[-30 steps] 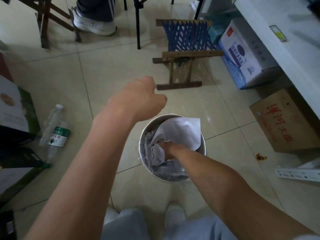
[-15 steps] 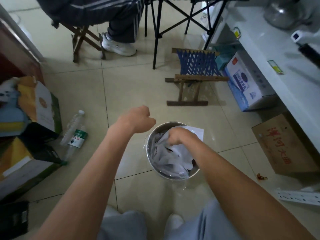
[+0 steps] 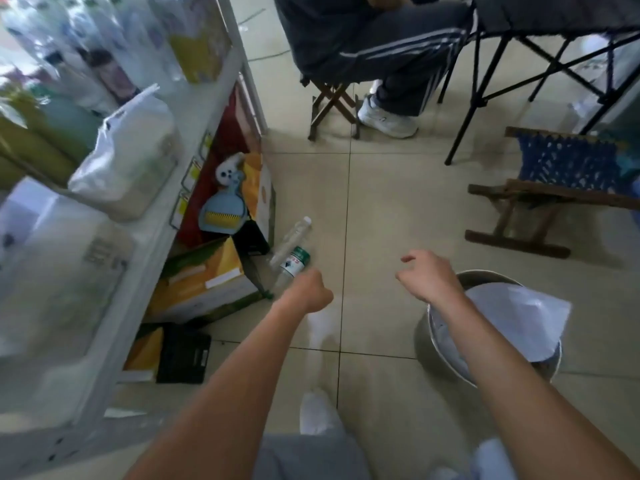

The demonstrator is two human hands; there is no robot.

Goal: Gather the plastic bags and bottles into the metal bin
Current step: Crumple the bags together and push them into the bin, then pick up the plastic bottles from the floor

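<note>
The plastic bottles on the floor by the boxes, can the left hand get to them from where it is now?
Probably yes: the left hand is just short of the plastic bottles, with nothing between them.

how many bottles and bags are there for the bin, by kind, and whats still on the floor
bottles: 2, both still on the floor by the left hand
white bag: 1, already in the bin
total: 3

Dim, soft indoor light; heavy motion blur on shelf (image 3: 114, 188) at left; wide-angle bending at edges; faint floor (image 3: 381, 209) shadows.
</note>
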